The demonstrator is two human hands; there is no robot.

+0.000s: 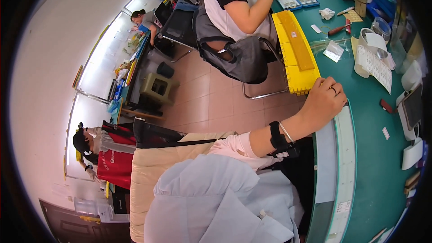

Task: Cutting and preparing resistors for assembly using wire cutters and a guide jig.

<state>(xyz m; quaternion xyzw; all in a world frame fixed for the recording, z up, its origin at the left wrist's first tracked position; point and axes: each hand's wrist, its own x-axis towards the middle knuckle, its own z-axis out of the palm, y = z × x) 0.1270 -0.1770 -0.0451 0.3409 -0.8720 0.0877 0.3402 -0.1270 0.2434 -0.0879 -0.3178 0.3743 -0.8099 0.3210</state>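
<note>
On the green workbench (360, 108), one curled hand (325, 101) rests empty beside a yellow tray (294, 51) lying lengthwise along the bench edge.

The left hand (325, 100) rests knuckles-up, fingers curled, on the near edge of the green table (360, 121), with a ring on one finger and a black strap and thin bangle at the wrist. Its fingertips lie just beside the near end of the yellow toothed tray (297, 54), a long flat plastic piece lying along the table edge; contact cannot be confirmed. A pale curved rail (344, 162) lies on the table directly under the hand.
</note>
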